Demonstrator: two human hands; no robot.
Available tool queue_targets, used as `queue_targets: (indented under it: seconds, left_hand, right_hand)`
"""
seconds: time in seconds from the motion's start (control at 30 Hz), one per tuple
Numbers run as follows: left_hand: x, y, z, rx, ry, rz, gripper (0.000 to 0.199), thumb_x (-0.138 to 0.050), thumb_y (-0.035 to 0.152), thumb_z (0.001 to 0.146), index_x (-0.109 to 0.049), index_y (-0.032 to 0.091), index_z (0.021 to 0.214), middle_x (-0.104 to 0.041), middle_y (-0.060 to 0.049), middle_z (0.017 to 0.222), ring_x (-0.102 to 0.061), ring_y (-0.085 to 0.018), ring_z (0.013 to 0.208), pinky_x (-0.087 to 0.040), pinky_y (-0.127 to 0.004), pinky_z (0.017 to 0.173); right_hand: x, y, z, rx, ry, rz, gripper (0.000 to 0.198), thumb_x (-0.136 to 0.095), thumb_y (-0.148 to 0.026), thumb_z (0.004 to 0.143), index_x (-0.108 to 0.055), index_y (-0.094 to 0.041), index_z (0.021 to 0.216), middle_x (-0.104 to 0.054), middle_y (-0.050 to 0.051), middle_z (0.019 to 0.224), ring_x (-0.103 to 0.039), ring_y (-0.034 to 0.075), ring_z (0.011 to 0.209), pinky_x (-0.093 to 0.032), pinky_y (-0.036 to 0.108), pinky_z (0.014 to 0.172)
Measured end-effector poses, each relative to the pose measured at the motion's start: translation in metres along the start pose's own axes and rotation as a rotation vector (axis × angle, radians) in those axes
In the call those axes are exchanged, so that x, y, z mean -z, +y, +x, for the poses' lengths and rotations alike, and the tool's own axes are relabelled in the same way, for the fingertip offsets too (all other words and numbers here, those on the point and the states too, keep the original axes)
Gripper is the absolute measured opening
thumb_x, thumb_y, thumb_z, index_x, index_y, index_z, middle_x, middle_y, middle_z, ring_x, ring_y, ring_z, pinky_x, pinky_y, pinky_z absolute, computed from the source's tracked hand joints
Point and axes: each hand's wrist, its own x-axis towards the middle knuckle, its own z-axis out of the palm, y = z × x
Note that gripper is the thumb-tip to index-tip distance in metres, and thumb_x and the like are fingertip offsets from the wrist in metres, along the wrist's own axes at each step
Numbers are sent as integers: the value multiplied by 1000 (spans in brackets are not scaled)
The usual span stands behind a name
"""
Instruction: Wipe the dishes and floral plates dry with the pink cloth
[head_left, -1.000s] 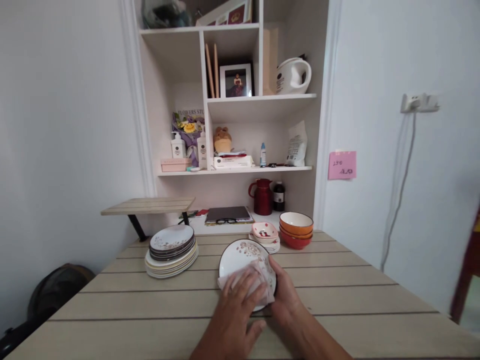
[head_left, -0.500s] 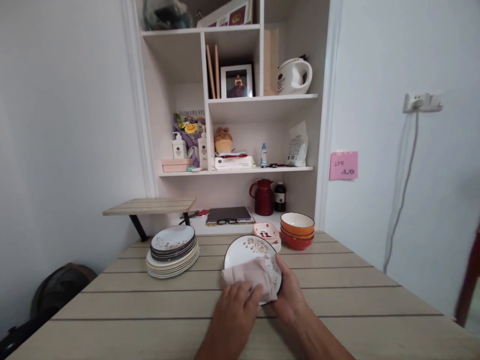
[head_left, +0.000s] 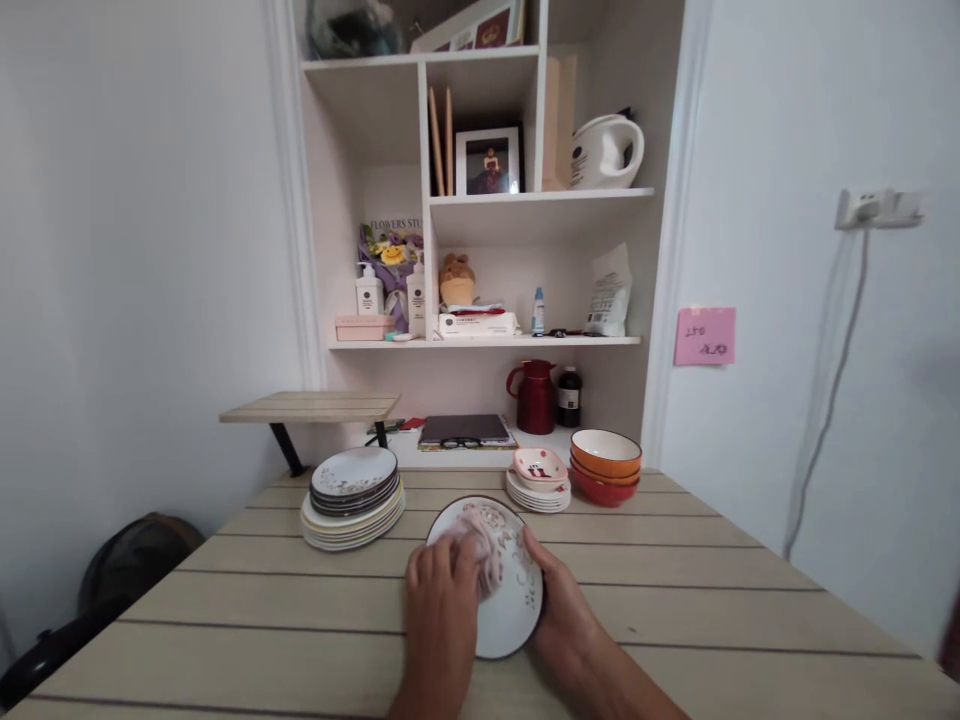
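A white plate (head_left: 506,615) with a dark rim and brown flower print is tilted up over the table, facing me. My right hand (head_left: 564,612) grips its right edge, thumb on the face and the other fingers behind, out of sight. Bunched under the fingers of my left hand (head_left: 444,590) is a pale pink cloth (head_left: 484,550), pressed against the upper left of the plate's face. To the left, a stack of plates (head_left: 354,500) has dark-rimmed ones on top of pale ones.
Small dishes (head_left: 540,480) and orange and red bowls (head_left: 606,465) are stacked at the back right of the slatted table (head_left: 300,620). Behind stand a red jug (head_left: 535,398), a dark bottle (head_left: 569,398) and shelves. A raised wooden stand (head_left: 311,406) is at the back left.
The plate has come lower and nearer to me. My left hand has slid the cloth up and left across its face, and the cloth is now more bunched. The view has shifted slightly.
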Motion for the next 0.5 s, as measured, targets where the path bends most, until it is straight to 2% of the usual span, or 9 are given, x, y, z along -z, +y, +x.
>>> queue_targets:
  seconds: [0.13,0.23,0.4,0.5]
  left_hand:
    - [-1,-2,2,52,120,-17,45,-60,7,83,-58,24,124,-59,-8,117,-53,-25,109,-41,-46,99]
    - [-3,-1,0,3,107,-91,50,-56,11,86,-51,28,133,-57,-7,127,-50,-25,117,-34,-50,105]
    - [-1,0,-5,-322,-38,-233,63,-57,29,87,-35,28,146,-46,-7,144,-40,-27,131,-30,-50,110]
    - [7,2,-4,-444,-114,-305,60,-56,39,89,-37,30,145,-44,-7,146,-38,-26,134,-33,-50,110]
  right_hand:
    - [-3,9,0,-59,-61,3,52,-61,-49,81,-67,-11,117,-76,14,102,-69,28,100,-45,42,97]
    - [-3,11,0,-50,-71,24,50,-60,-47,83,-67,-11,116,-76,13,103,-68,27,101,-44,41,98]
    - [-1,4,-3,-17,-42,48,50,-61,-47,82,-67,-8,112,-76,15,102,-68,28,102,-45,40,98]
    - [2,0,-3,-31,-25,33,49,-62,-49,80,-69,-7,106,-76,15,98,-69,28,100,-45,39,97]
